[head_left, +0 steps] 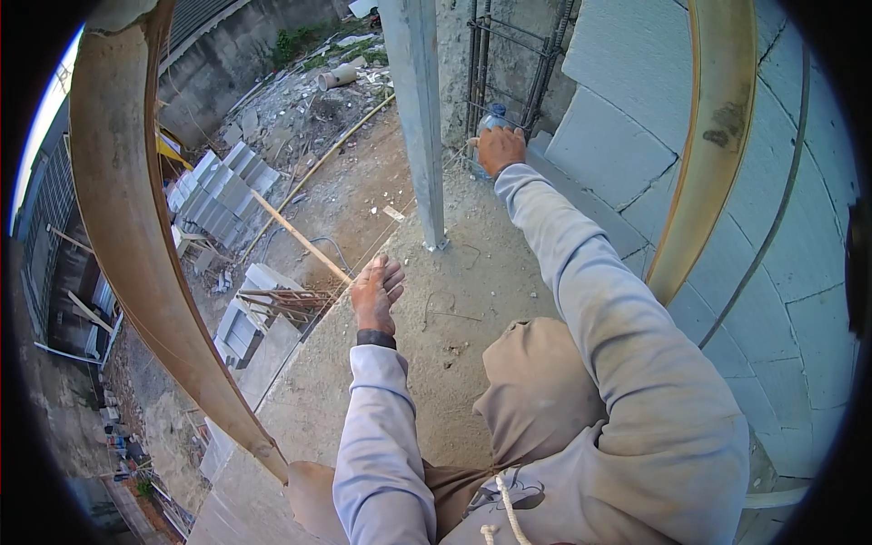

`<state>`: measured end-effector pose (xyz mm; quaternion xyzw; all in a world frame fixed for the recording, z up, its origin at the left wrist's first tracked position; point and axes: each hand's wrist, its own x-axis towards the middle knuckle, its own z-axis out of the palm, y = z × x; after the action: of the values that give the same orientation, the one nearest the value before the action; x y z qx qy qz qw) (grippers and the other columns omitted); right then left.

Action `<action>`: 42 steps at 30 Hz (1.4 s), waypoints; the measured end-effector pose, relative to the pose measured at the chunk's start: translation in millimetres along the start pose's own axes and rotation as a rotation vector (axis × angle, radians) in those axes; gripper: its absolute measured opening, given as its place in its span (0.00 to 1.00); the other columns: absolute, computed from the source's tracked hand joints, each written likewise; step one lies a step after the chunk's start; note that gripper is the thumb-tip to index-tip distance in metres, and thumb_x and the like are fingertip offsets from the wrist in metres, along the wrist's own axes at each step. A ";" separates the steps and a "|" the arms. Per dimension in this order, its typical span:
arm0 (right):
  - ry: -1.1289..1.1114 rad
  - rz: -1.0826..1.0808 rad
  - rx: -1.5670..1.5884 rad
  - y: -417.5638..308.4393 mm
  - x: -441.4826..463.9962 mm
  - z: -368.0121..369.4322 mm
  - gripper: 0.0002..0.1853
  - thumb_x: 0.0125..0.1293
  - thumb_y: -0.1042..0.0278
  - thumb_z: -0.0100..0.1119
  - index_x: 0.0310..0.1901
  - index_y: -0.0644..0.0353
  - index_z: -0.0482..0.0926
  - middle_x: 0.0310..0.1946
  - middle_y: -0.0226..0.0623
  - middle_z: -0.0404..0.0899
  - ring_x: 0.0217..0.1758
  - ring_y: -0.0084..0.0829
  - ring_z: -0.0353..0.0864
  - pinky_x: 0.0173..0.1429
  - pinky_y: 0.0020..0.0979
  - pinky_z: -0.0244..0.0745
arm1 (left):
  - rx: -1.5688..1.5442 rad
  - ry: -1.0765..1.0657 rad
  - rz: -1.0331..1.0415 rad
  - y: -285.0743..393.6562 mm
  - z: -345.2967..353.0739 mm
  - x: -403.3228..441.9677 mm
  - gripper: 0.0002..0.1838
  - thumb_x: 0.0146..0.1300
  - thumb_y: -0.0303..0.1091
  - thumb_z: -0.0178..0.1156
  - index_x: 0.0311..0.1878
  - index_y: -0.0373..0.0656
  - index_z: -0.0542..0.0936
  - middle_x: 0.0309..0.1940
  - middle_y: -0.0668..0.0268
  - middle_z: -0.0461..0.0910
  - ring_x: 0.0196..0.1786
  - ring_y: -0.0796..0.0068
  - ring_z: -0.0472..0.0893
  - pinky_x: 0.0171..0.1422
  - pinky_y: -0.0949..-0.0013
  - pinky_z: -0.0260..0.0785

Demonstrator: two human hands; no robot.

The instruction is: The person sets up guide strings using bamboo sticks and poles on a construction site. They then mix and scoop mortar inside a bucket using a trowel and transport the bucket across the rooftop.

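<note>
My right hand [500, 150] reaches far forward, its fingers wrapped round a clear plastic bottle [494, 116] with a bluish top. The bottle stands beside upright rebar [480, 56] at the foot of the rough concrete wall, its lower part partly covered by my hand. My left hand [376, 292] hovers over the edge of the concrete slab [459, 363]. Its fingers are loosely bent, and nothing shows in it. A metal post [413, 127] rises from the slab between and beyond my hands.
Curved brown metal beams frame the view, one on the left [118, 182] and one on the right [722, 127]. Light block wall [618, 136] runs along the right. Past the slab's left edge, the ground lies lower, with stacked pale blocks [218, 191], a wooden pole [300, 236] and rubble.
</note>
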<state>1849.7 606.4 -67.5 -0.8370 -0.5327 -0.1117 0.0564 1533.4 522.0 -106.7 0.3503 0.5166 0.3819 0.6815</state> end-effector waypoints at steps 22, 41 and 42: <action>0.080 0.055 0.019 8.5 1.2 22.7 0.24 0.65 0.42 0.48 0.41 0.57 0.79 0.44 0.40 0.79 0.54 0.41 0.75 0.55 0.44 0.68 | 0.058 0.036 0.013 -11.4 -2.3 2.4 0.19 0.67 0.42 0.53 0.55 0.42 0.75 0.44 0.62 0.81 0.42 0.75 0.82 0.40 0.75 0.73; -0.066 0.149 0.127 -10.9 -6.9 26.8 0.26 0.68 0.43 0.41 0.52 0.56 0.76 0.56 0.41 0.74 0.65 0.43 0.67 0.69 0.63 0.44 | 0.046 0.087 -0.011 -18.0 -12.0 5.3 0.17 0.66 0.42 0.55 0.54 0.45 0.76 0.44 0.62 0.81 0.41 0.74 0.82 0.39 0.74 0.73; -0.054 0.161 0.133 -12.5 -7.7 25.0 0.26 0.68 0.42 0.41 0.51 0.56 0.76 0.56 0.41 0.74 0.65 0.43 0.67 0.69 0.64 0.43 | 0.044 0.087 -0.013 -18.1 -11.4 5.0 0.17 0.66 0.42 0.55 0.54 0.45 0.76 0.44 0.62 0.81 0.41 0.74 0.82 0.39 0.75 0.73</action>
<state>1838.4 610.3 -94.0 -0.8742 -0.4713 -0.0487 0.1063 1526.1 519.0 -127.2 0.3449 0.5564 0.3810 0.6529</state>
